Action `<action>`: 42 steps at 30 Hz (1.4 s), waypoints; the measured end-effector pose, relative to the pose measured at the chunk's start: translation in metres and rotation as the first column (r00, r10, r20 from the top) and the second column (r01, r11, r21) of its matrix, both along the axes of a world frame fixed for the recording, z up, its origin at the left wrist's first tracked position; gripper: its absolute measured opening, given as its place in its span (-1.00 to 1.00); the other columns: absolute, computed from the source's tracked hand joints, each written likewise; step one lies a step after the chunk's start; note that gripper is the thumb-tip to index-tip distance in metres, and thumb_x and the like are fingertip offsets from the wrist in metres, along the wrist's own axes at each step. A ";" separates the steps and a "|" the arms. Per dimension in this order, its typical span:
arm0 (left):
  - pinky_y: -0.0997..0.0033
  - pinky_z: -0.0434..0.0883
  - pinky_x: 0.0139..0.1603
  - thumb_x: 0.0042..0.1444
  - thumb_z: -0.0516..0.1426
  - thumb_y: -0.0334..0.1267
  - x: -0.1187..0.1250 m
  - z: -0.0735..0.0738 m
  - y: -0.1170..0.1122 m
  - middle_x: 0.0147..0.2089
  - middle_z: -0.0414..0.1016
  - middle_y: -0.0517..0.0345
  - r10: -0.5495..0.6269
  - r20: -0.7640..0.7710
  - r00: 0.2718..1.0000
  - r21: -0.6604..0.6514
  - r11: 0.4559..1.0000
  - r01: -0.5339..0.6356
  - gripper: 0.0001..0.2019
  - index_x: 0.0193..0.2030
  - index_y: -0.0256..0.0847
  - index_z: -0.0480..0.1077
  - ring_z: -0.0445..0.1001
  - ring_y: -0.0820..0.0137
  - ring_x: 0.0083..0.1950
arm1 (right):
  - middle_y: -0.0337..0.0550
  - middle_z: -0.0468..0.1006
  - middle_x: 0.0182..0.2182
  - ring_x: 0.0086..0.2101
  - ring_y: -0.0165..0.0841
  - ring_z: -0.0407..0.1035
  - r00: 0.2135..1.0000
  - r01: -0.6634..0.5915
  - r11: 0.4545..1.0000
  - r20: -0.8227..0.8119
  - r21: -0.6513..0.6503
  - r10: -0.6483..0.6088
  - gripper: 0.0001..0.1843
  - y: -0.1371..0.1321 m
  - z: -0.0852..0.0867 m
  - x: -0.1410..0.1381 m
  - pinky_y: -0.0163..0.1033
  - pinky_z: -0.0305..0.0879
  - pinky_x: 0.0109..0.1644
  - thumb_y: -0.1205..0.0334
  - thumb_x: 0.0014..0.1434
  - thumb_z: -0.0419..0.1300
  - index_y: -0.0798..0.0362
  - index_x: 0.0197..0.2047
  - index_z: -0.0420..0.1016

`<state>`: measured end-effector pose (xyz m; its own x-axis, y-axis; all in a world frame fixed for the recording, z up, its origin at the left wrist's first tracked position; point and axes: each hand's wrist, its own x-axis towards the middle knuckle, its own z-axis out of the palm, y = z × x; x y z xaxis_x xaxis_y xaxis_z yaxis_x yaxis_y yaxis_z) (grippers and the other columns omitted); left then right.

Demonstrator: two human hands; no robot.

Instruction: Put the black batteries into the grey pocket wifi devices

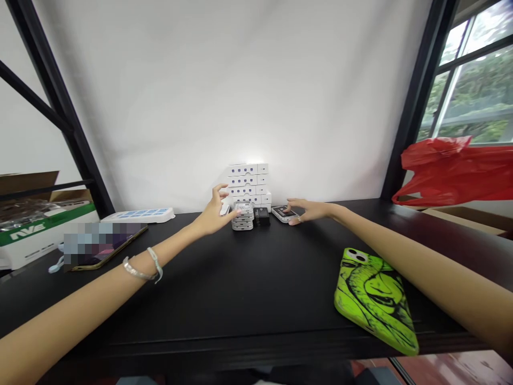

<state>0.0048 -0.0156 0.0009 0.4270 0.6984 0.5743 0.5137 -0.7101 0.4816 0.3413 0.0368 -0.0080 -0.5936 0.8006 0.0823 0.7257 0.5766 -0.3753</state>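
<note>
1. The left hand (216, 211) is held with fingers spread wide just beside a stack of small grey devices (242, 216), set far back on the black table (224, 289).
2. The right hand (308, 210) is laid, fingers narrow, on a flat device (282, 214); a grip cannot be told.
3. A black box (262, 216) is seen between the stack and the flat device; white boxes (248, 184) are piled behind.

left wrist (145, 255): silver bangle (134, 272), pale cord bracelet (156, 263) | right hand (308, 210): finger ring (298, 218) | forearms (420, 262): bare
</note>
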 end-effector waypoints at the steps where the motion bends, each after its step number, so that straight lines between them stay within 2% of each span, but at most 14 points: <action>1: -0.01 0.19 0.21 0.09 0.13 -0.05 0.001 0.000 -0.009 0.16 0.10 -0.11 -0.012 -0.011 1.000 0.010 1.000 0.012 -0.33 0.18 -0.10 -0.22 0.10 0.17 0.27 | -0.06 0.35 0.09 0.10 -0.02 0.17 1.000 -0.006 1.000 -0.017 -0.015 0.006 -0.43 0.001 -0.001 0.000 -0.05 0.07 0.15 -0.16 -0.10 0.25 -0.01 -0.08 0.37; 4: 0.05 0.19 0.23 0.11 0.13 -0.11 0.003 -0.001 -0.036 0.12 0.14 -0.02 -0.094 -0.046 0.994 0.057 0.994 0.097 -0.37 0.17 -0.05 -0.20 0.12 0.24 0.26 | -0.04 0.37 0.05 0.06 -0.04 0.21 0.999 0.005 0.999 -0.041 -0.036 -0.006 -0.41 0.002 -0.001 -0.001 -0.06 0.13 0.10 -0.16 -0.12 0.26 0.00 -0.08 0.36; 7: 0.08 0.21 0.23 0.10 0.13 -0.16 0.002 -0.004 -0.054 0.10 0.15 0.03 -0.126 -0.054 0.991 0.082 0.988 0.130 -0.39 0.16 -0.03 -0.19 0.16 0.25 0.23 | 0.01 0.35 0.04 0.07 -0.05 0.19 0.999 0.046 0.999 -0.021 -0.021 -0.047 -0.29 0.003 -0.001 -0.005 -0.08 0.14 0.09 -0.16 -0.20 0.30 0.02 -0.01 0.34; 9: 0.08 0.23 0.21 0.10 0.13 -0.17 0.001 -0.005 -0.059 0.08 0.17 0.04 -0.134 -0.060 0.989 0.076 0.987 0.138 -0.39 0.16 -0.04 -0.18 0.20 0.25 0.20 | 0.04 0.32 0.07 0.08 -0.04 0.18 0.996 0.088 0.996 -0.004 -0.029 -0.088 -0.21 0.003 -0.001 -0.009 -0.10 0.14 0.10 -0.18 -0.23 0.32 0.04 0.03 0.31; 12: 0.05 0.24 0.19 0.10 0.13 -0.15 0.001 -0.008 -0.061 0.06 0.20 0.05 -0.150 -0.070 0.986 0.038 0.987 0.153 -0.37 0.17 -0.03 -0.19 0.24 0.24 0.17 | 0.03 0.34 0.07 0.05 -0.01 0.22 0.989 0.150 0.987 0.005 -0.059 -0.150 -0.23 0.002 -0.001 -0.014 -0.10 0.19 0.04 -0.20 -0.27 0.33 0.04 -0.03 0.32; 15: 0.02 0.27 0.16 0.09 0.14 -0.12 0.001 -0.011 -0.062 0.07 0.21 0.05 -0.164 -0.082 0.983 -0.007 0.986 0.164 -0.35 0.18 -0.01 -0.19 0.26 0.22 0.15 | 0.00 0.38 0.02 0.00 -0.02 0.26 0.991 0.134 0.988 0.012 -0.077 -0.134 -0.24 -0.005 0.004 -0.016 -0.12 0.22 -0.03 -0.20 -0.29 0.34 0.02 -0.07 0.29; 19: 0.06 0.30 0.13 0.08 0.15 -0.13 0.003 -0.013 -0.067 0.03 0.25 0.07 -0.201 -0.093 0.975 -0.058 0.979 0.197 -0.37 0.18 0.01 -0.16 0.31 0.25 0.10 | -0.03 0.40 -0.10 -0.14 -0.09 0.32 0.995 0.084 0.995 0.053 -0.045 -0.082 -0.21 -0.033 0.018 -0.025 -0.14 0.25 -0.15 -0.15 -0.37 0.39 0.02 -0.10 0.24; 23: -0.02 0.31 0.11 -0.02 0.23 -0.06 0.004 -0.014 -0.073 0.08 0.23 -0.02 -0.238 -0.112 0.965 -0.198 0.957 0.213 -0.20 0.21 0.00 -0.22 0.29 0.17 0.13 | -0.11 0.41 -0.19 -0.27 -0.19 0.33 0.993 -0.065 0.997 0.096 -0.028 0.068 -0.25 -0.076 0.033 -0.060 -0.18 0.24 -0.30 -0.16 -0.38 0.40 0.00 -0.17 0.24; 26: -0.13 0.24 0.15 -0.17 0.31 0.00 0.004 -0.016 -0.077 0.16 0.17 -0.16 -0.244 -0.142 0.959 -0.285 0.938 0.196 -0.03 0.25 -0.05 -0.23 0.23 0.05 0.19 | -0.12 0.39 -0.18 -0.26 -0.21 0.31 0.979 -0.164 0.984 0.108 -0.075 0.172 -0.22 -0.104 0.032 -0.092 -0.19 0.25 -0.29 -0.20 -0.37 0.38 0.00 -0.14 0.24; 29: -0.17 0.19 0.17 -0.28 0.35 0.02 0.004 -0.019 -0.079 0.17 0.18 -0.17 -0.257 -0.172 0.951 -0.319 0.928 0.193 0.07 0.27 -0.04 -0.23 0.20 0.00 0.21 | -0.10 0.36 -0.11 -0.17 -0.17 0.28 0.974 -0.211 0.977 0.075 -0.034 0.213 -0.17 -0.118 0.025 -0.112 -0.16 0.25 -0.18 -0.23 -0.37 0.37 0.02 -0.09 0.25; 31: -0.15 0.19 0.18 -0.28 0.35 0.03 0.005 -0.020 -0.079 0.15 0.20 -0.14 -0.254 -0.183 0.950 -0.328 0.926 0.185 0.07 0.27 -0.04 -0.24 0.20 0.02 0.21 | -0.08 0.35 -0.11 -0.16 -0.17 0.28 0.977 -0.212 0.977 0.033 -0.020 0.213 -0.19 -0.119 0.021 -0.116 -0.16 0.25 -0.16 -0.23 -0.32 0.35 0.04 -0.07 0.26; 35: -0.12 0.19 0.18 -0.25 0.34 0.04 0.007 -0.023 -0.078 0.13 0.20 -0.12 -0.259 -0.166 0.952 -0.316 0.928 0.197 0.05 0.26 -0.04 -0.25 0.20 0.05 0.21 | -0.10 0.38 -0.21 -0.26 -0.21 0.29 0.989 -0.146 0.988 0.009 -0.042 0.146 -0.31 -0.113 0.017 -0.117 -0.17 0.25 -0.26 -0.24 -0.24 0.31 0.04 -0.16 0.28; 42: -0.05 0.22 0.18 -0.27 0.34 0.05 0.014 -0.020 -0.084 0.11 0.21 -0.13 -0.270 -0.180 0.946 -0.258 0.941 0.219 -0.03 0.19 -0.09 -0.15 0.22 0.06 0.19 | -0.13 0.27 -0.21 -0.20 -0.17 0.23 0.992 -0.086 0.994 0.083 -0.065 0.091 -0.31 -0.106 0.016 -0.116 -0.12 0.28 -0.21 -0.15 -0.35 0.37 0.03 -0.23 0.23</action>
<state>0.0190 -0.0991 -0.0189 0.6946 0.6592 0.2881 0.4453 -0.7085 0.5475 0.2254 -0.0691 0.0079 -0.6653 0.7463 -0.0196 0.7036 0.6179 -0.3510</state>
